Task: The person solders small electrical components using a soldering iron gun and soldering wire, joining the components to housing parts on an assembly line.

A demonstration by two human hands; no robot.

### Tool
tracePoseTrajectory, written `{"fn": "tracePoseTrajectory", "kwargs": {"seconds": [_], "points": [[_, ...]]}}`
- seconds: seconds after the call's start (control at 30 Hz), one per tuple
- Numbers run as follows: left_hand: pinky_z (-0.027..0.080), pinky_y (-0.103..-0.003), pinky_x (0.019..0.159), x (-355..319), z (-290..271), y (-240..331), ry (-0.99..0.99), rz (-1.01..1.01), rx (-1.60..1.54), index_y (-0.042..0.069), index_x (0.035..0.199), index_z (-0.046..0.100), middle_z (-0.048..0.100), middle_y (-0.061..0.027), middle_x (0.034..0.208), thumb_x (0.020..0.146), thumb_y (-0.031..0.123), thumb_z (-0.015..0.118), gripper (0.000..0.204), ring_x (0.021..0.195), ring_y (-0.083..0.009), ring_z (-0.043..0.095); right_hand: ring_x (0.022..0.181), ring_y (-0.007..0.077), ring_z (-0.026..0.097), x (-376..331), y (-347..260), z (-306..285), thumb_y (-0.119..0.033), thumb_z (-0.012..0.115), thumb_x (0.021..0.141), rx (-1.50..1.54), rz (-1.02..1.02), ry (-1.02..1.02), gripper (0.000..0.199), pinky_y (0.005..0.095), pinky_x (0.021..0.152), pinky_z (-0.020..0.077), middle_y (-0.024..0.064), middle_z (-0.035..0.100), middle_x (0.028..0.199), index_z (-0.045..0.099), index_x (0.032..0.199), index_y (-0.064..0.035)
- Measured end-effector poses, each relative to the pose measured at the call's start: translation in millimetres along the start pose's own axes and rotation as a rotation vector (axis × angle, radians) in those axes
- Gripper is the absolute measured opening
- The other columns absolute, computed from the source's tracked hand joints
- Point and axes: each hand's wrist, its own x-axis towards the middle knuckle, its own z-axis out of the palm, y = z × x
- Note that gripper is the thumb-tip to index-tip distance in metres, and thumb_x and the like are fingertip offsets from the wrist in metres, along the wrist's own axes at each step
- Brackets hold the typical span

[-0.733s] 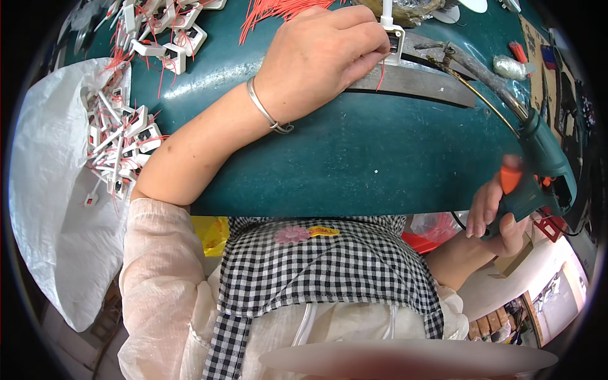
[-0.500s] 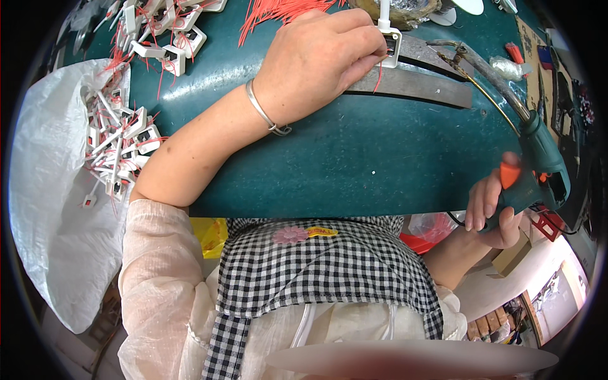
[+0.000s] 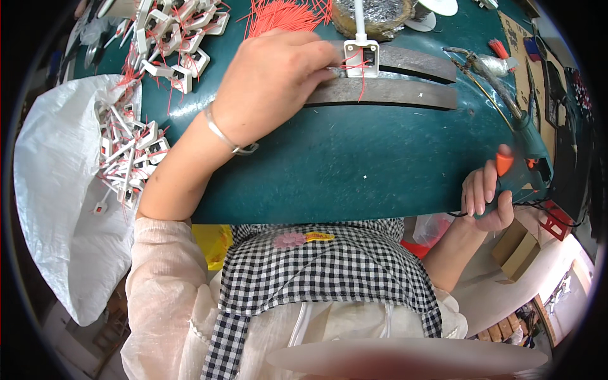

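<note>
My right hand (image 3: 487, 195) is wrapped round the grip of a green soldering gun (image 3: 531, 142) with an orange trigger. Its metal barrel and thin feed tube point toward the far side of the table, the tip beyond the dark metal bars (image 3: 405, 93). Across these bars lies a small white plastic housing (image 3: 361, 71) with a white stem and red wires in its opening. Just left of the housing is my left hand (image 3: 275, 82), thumb and forefinger pinched together by the wires. What the pinch holds, if anything, is too small to tell.
Beyond my left hand lies a bundle of red wires (image 3: 288, 18). Several wired white housings are piled at the far left (image 3: 180, 38), more on a white plastic sack (image 3: 63, 183). A bowl of crumpled silvery material (image 3: 373, 22) and a white spool (image 3: 439, 5) stand at the back.
My left hand has moved left off the white housing, so its opening and red wires show more fully. The view has shifted slightly. My right hand keeps its hold on the soldering gun.
</note>
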Motion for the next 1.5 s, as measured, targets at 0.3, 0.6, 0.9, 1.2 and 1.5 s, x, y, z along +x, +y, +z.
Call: {"fn": "tracePoseTrajectory", "kwargs": {"seconds": [0.3, 0.6, 0.9, 1.2, 1.5], "points": [[0.048, -0.034, 0.075, 49.2, -28.8, -6.6, 0.171, 0.290, 0.351, 0.009, 0.102, 0.061, 0.056, -0.0062, 0.119, 0.073, 0.005, 0.057, 0.030, 0.091, -0.0234, 0.055, 0.048, 0.0089, 0.047, 0.8, 6.7, -1.6, -0.018, 0.060, 0.089, 0.032, -0.020, -0.015, 0.067, 0.0192, 0.040, 0.0439, 0.0045, 0.046, 0.071, 0.024, 0.137, 0.0094], [0.049, -0.030, 0.056, 22.2, -44.7, -47.5, 0.422, 0.253, 0.504, 0.016, 0.078, 0.063, 0.060, 0.0034, 0.083, 0.074, 0.014, 0.062, 0.005, 0.071, -0.0157, 0.061, 0.047, 0.0093, 0.046, -9.1, 5.5, -12.4, -0.019, 0.058, 0.091, 0.093, -0.020, 0.005, 0.065, 0.0207, 0.039, 0.0440, 0.0047, 0.044, 0.070, 0.023, 0.139, 0.0068], [0.050, -0.029, 0.058, -52.2, -150.4, -145.1, 0.682, -0.601, 0.302, 0.001, 0.087, 0.071, 0.066, -0.0126, 0.069, 0.072, 0.005, 0.074, 0.016, 0.062, -0.0197, 0.065, 0.047, 0.0092, 0.046, -6.0, 6.1, -14.6, -0.018, 0.059, 0.091, 0.097, -0.009, -0.019, 0.064, 0.0206, 0.041, 0.0443, 0.0045, 0.045, 0.070, 0.024, 0.138, 0.0070], [0.053, -0.031, 0.064, -83.1, -140.3, -173.5, 0.396, -0.649, 0.344, 0.005, 0.093, 0.072, 0.070, -0.0123, 0.080, 0.074, 0.011, 0.069, 0.021, 0.072, -0.0176, 0.069, 0.048, 0.0098, 0.046, -6.9, 6.1, -15.0, -0.016, 0.059, 0.090, 0.099, -0.039, 0.000, 0.063, 0.0197, 0.040, 0.0417, 0.0055, 0.046, 0.071, 0.025, 0.137, 0.0075], [0.050, -0.033, 0.062, -163.8, -161.8, -97.1, -0.079, -0.836, 0.327, 0.008, 0.079, 0.069, 0.066, -0.0085, 0.070, 0.072, 0.021, 0.073, 0.015, 0.066, -0.0226, 0.063, 0.048, 0.0090, 0.045, -4.9, 4.9, -12.6, -0.015, 0.059, 0.090, 0.054, -0.022, 0.007, 0.064, 0.0190, 0.040, 0.0403, 0.0053, 0.045, 0.071, 0.024, 0.138, 0.0075]]}}
